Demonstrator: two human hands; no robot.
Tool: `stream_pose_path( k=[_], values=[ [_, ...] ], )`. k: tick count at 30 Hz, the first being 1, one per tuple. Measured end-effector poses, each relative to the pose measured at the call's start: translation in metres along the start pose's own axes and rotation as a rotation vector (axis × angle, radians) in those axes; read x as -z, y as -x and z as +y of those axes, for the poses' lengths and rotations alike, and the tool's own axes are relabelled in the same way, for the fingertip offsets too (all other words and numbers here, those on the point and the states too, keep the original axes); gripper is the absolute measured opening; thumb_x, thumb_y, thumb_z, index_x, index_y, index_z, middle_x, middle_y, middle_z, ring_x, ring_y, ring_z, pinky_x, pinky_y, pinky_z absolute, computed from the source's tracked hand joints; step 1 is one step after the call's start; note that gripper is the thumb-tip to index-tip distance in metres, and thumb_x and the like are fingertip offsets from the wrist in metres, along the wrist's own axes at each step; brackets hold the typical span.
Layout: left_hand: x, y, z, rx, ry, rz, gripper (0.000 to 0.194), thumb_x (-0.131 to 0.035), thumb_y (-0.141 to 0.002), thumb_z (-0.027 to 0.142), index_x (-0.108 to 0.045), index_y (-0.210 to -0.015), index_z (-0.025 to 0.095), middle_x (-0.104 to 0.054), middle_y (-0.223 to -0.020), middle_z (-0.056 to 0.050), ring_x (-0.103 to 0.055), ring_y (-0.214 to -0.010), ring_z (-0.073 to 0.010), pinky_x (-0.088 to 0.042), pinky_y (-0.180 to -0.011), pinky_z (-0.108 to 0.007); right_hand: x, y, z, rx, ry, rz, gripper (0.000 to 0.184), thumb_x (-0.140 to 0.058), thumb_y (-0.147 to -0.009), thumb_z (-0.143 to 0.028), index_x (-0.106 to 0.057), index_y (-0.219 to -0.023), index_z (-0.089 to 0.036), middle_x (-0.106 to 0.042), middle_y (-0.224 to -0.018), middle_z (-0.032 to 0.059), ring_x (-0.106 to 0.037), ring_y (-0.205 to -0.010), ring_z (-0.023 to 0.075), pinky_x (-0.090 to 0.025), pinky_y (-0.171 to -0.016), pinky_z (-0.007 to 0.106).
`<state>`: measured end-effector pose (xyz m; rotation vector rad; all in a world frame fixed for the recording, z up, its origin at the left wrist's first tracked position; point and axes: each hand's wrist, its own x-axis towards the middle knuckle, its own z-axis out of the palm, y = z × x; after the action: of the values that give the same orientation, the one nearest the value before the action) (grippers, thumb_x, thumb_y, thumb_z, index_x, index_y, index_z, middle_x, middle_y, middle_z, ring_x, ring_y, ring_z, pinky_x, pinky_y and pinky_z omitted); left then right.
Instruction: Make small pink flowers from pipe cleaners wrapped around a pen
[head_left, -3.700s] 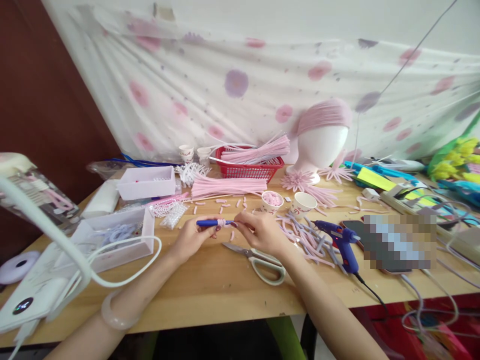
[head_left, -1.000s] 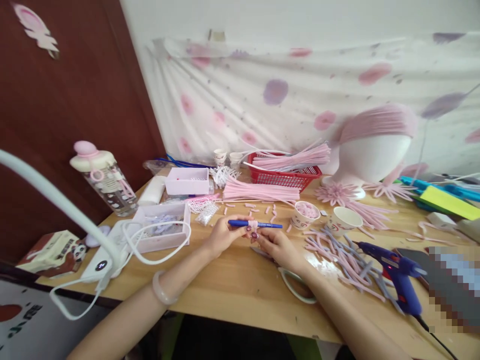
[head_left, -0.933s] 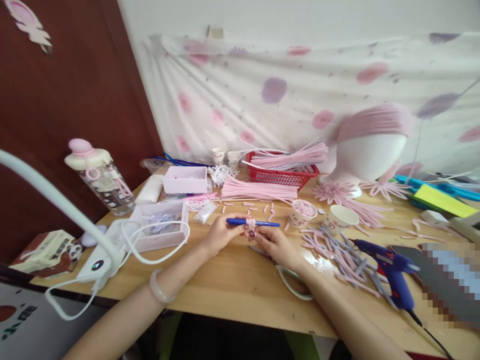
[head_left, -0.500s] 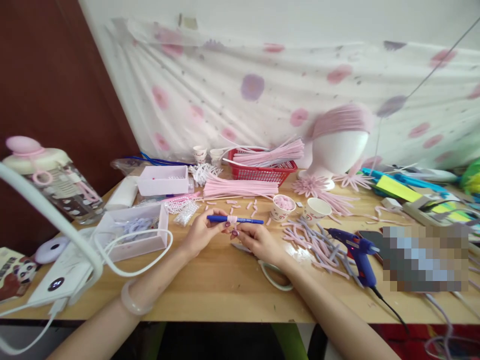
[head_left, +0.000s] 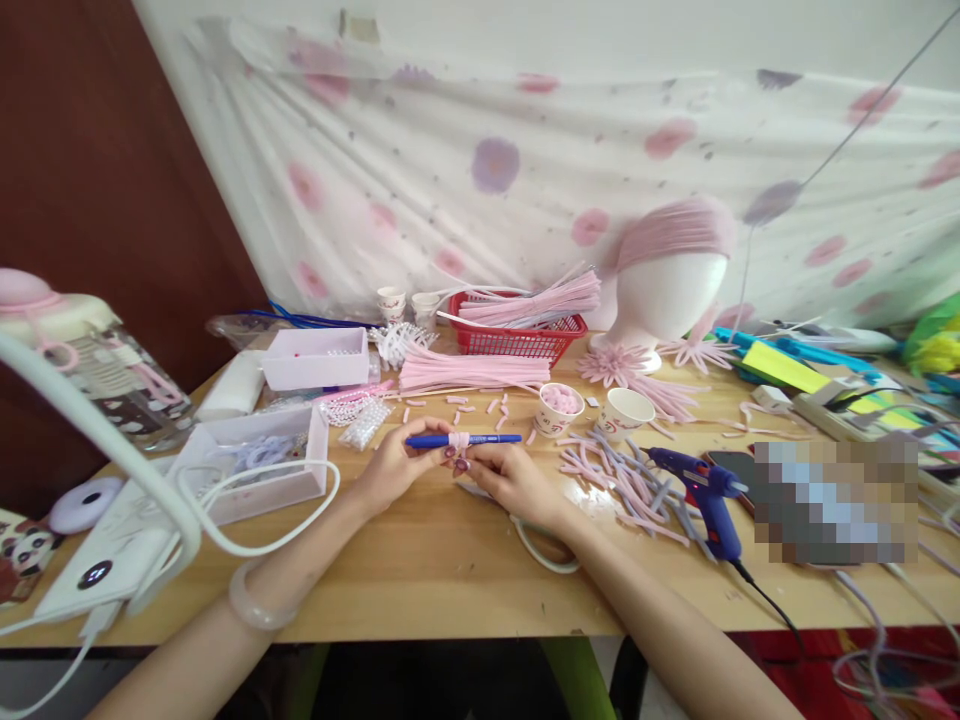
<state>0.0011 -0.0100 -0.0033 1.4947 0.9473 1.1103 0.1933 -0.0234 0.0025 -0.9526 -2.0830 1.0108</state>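
left hand point(head_left: 401, 465): blue pen point(head_left: 491, 439) | right hand point(head_left: 519, 485): pink strip point(head_left: 459, 441) (round pen)

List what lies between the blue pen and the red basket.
In the head view, a bundle of pink stems lies just in front of the red basket; nearer the blue pen are scattered short pink pieces.

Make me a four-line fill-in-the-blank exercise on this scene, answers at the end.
1. The left hand holds a pen coloured ____.
2. A pink strip is wrapped ____ it.
3. Pink pieces sit in the ____ of the two nearer cups.
4. Long stems rest in a red ____.

Answers: blue; around; left; basket.
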Motion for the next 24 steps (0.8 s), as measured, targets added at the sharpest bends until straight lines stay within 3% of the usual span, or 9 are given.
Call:
stream_pose_path(
  k=[13, 17, 24],
  values=[
    [0.001, 0.002, 0.002, -0.026, -0.099, -0.101, 0.03, -0.07, -0.075, 0.036, -0.072, -0.097, 0.016, -0.072, -0.084, -0.005, -0.064, -0.075, -0.0182, -0.052, -0.072, -0.029, 0.0, 0.001, -0.002, -0.026, 0.024, -0.049, 0.025, -0.047, -0.092, -0.024, -0.063, -0.077, -0.013, -0.05, -0.062, -0.0018, -0.042, -0.057, 0.0108, -0.032, -0.056, 0.022],
    [0.0, 0.0, -0.001, -0.009, -0.092, -0.068, 0.032, -0.07, -0.074, 0.037, -0.073, -0.097, 0.014, -0.07, -0.075, -0.004, -0.061, -0.066, -0.0166, -0.052, -0.066, -0.028, 0.002, 0.001, -0.008, -0.023, 0.053, -0.05, 0.022, -0.045, -0.092, -0.021, -0.063, -0.082, -0.014, -0.058, -0.07, 0.0009, -0.049, -0.063, 0.0128, -0.036, -0.061, 0.022],
    [-0.002, 0.0, 0.001, 0.05, -0.097, -0.011, 0.029, -0.072, -0.07, 0.034, -0.074, -0.092, 0.015, -0.072, -0.073, -0.004, -0.061, -0.057, -0.0156, -0.052, -0.062, -0.028, 0.013, 0.004, -0.012, -0.018, 0.466, 0.128, 0.021, -0.045, -0.092, -0.022, -0.062, -0.08, -0.016, -0.06, -0.065, 0.003, -0.052, -0.06, 0.0152, -0.032, -0.058, 0.024]
  ],
)
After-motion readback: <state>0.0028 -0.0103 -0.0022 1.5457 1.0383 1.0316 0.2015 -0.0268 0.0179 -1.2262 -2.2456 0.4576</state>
